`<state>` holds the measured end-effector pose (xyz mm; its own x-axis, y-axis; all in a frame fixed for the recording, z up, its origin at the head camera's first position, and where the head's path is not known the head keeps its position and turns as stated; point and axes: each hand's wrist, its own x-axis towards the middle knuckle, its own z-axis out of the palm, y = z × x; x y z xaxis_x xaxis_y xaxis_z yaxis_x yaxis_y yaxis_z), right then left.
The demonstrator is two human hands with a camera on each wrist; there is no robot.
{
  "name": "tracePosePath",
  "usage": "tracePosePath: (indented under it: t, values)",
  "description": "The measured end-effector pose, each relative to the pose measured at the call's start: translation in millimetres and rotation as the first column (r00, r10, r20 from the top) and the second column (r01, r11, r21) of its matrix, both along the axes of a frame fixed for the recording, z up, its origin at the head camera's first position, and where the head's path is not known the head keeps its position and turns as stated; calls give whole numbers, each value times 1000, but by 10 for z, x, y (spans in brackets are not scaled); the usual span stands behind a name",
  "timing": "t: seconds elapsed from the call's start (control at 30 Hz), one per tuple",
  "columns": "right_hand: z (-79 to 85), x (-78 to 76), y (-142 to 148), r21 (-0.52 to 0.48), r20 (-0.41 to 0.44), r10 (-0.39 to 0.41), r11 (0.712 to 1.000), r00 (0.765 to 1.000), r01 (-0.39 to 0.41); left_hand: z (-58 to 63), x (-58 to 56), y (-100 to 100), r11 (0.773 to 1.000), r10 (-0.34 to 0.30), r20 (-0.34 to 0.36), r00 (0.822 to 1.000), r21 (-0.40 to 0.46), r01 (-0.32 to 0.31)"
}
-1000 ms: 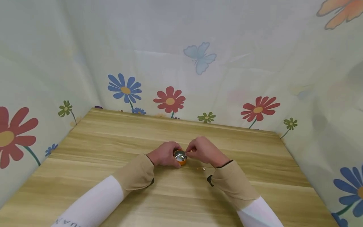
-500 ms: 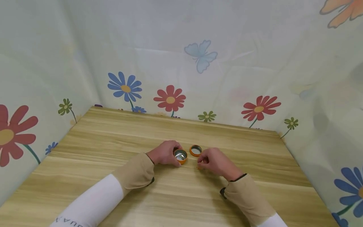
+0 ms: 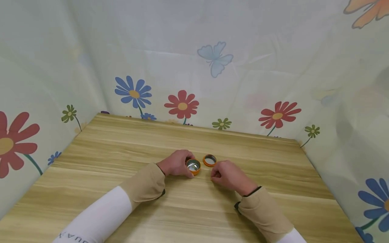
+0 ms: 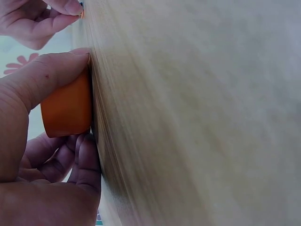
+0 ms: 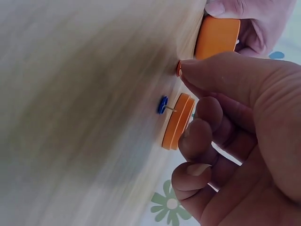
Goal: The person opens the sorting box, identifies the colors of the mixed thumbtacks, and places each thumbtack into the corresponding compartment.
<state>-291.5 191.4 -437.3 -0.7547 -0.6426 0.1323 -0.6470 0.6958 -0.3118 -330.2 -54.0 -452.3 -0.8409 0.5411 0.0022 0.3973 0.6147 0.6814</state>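
Observation:
My left hand [image 3: 177, 163] grips a small round orange tin [image 3: 193, 171], its thumb and fingers around the side wall. The tin stands on the table with its mouth up, showing a shiny metal inside and something small at the bottom. To its right, my right hand [image 3: 232, 176] is low over the table, thumb and finger pinching an orange thumbtack [image 5: 179, 68]. A blue thumbtack [image 5: 162, 105] lies close by with its point sticking out, seen in the right wrist view; in the head view the right hand hides it.
An orange ring-shaped lid [image 3: 209, 161] lies just beyond the right hand, beside the tin. The wood-grain table [image 3: 152, 209] reaches back to a flowered cloth wall [image 3: 243, 60], which also rises on both sides.
My right hand has moved from the tin's rim right and toward me, down to the orange thumbtack, uncovering the lid. The left hand keeps its hold on the tin.

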Motion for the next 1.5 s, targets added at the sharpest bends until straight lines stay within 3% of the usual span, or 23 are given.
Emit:
tracePosePath:
  t: [0.73, 1.1, 1.5]
  values:
    - [30, 53, -127, 166, -85, -53, 984, 995, 67, 7, 31, -2, 1000, -1, 12, 1000, 5, 1]
    - [32, 48, -123, 197, -124, -9, 980, 992, 34, 8, 11, 1, 1000, 7, 15, 1000, 3, -7]
    - [19, 27, -42, 119, -59, 54, 992, 997, -47, 6, -4, 0, 1000, 8, 17, 1000, -6, -8]
